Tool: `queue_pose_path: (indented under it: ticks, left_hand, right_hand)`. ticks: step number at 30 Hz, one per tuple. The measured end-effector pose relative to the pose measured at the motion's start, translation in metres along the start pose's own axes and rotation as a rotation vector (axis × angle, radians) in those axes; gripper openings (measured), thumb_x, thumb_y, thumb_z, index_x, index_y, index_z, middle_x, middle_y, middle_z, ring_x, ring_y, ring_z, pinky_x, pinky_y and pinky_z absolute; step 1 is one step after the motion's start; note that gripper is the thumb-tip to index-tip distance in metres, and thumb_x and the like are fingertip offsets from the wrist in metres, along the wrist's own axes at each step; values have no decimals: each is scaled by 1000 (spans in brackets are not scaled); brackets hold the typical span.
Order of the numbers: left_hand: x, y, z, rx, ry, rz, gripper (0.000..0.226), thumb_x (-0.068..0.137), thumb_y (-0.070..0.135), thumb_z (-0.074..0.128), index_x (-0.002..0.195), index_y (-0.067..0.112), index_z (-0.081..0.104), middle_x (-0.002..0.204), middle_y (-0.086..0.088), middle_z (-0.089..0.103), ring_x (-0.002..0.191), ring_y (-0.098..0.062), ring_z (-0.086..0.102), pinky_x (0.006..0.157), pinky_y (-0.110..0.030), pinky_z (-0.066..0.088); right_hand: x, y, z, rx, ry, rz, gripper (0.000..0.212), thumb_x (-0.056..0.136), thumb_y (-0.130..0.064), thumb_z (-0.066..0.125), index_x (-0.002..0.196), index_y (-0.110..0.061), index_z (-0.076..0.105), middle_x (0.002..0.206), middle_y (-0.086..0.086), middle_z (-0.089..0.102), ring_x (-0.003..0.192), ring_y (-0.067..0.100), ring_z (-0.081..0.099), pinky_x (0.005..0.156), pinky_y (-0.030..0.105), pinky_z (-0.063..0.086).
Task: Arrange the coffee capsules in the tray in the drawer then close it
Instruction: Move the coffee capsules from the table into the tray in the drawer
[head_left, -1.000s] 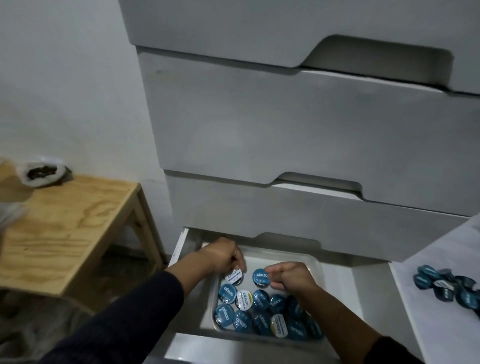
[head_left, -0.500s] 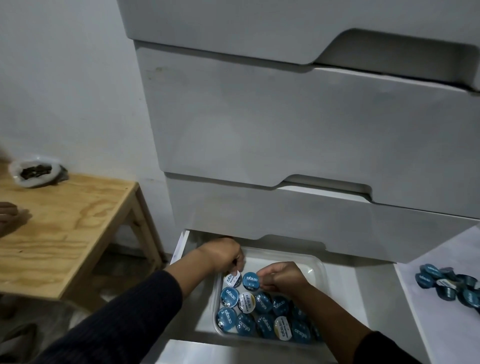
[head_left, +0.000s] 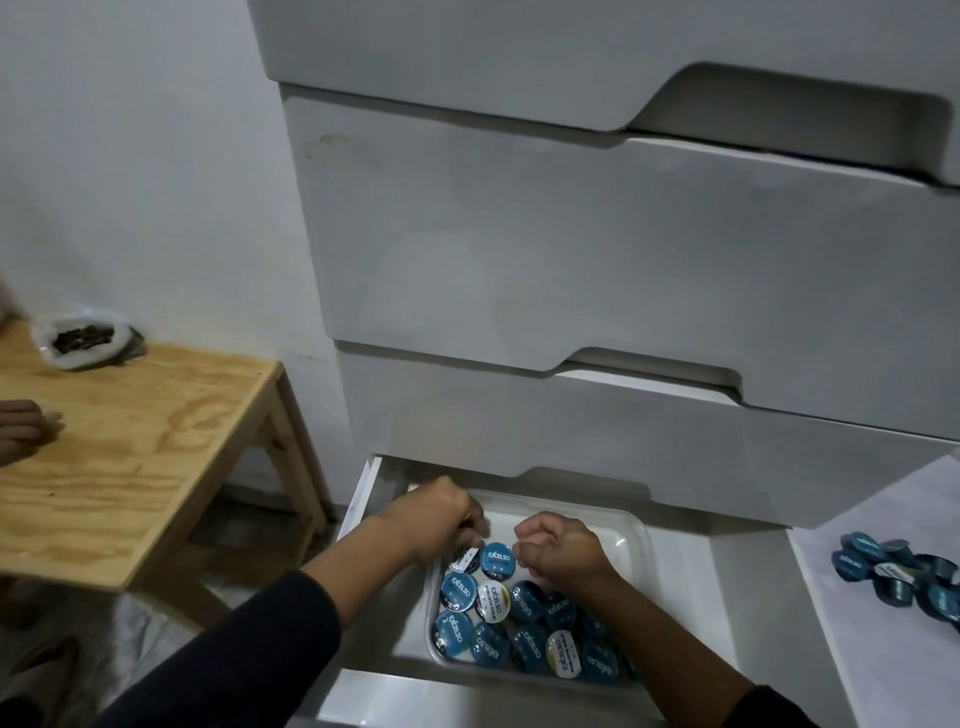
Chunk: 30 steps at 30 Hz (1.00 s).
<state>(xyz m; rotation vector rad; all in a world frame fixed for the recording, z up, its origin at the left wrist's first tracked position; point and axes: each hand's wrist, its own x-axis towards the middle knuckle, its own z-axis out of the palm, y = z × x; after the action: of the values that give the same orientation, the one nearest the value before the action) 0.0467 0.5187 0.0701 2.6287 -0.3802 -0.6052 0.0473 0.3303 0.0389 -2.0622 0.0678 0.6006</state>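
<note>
Blue foil-topped coffee capsules (head_left: 498, 618) in clear plastic tray (head_left: 636, 540), my left hand (head_left: 434, 519) pinching one capsule (head_left: 464, 559), right hand (head_left: 563, 551) curled, grip unclear.

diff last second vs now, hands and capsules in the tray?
Right hand has let go of the blue capsule in the third row; it now sits beside the white-lidded capsule under the left hand. Tray, open drawer and loose capsule pile unchanged.

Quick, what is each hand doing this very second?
Left hand: fingers closed on a capsule in the tray.
Right hand: fist closed; contents cannot be told.
</note>
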Motion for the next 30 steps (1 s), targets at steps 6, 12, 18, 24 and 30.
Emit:
queue_pose_path:
  ticks: [6,12,18,24,30]
  left_hand:
    - [-30,25,19,42,211,-206,34,93,27,45,125,15,52,125,-7,56,115,-23,53,96,-34,47]
    - [-49,60,46,32,436,-347,44,95,27,40,137,15,35,137,-2,45,128,-15,38,103,-22,35]
    - [-61,86,49,-1,509,-391,54,95,29,43,143,18,21,146,-1,33,135,-13,30,108,-22,31]
    - [-58,135,49,-70,565,-375,61,94,34,45,146,22,14,154,0,20,141,-14,22,113,-26,27]
    - [-23,208,68,-155,661,-252,49,94,28,46,141,22,33,144,0,39,132,-14,36,109,-27,32]
  right_hand:
    - [-22,-7,13,-460,121,-327,37,89,-29,51,124,-15,54,123,1,57,112,14,52,94,25,40]
    - [-45,1,22,-718,440,-764,32,76,-28,51,92,-8,70,86,6,71,80,20,68,73,23,55]
    - [-63,13,9,-763,569,-817,42,92,-22,35,94,-2,71,92,13,73,88,26,70,79,32,57]
    - [-75,41,-32,-845,594,-795,34,91,-20,46,98,2,69,98,15,72,95,29,68,84,35,56]
    - [-86,74,-115,-743,648,-737,33,91,-23,46,103,-2,68,105,13,71,102,25,65,91,30,52]
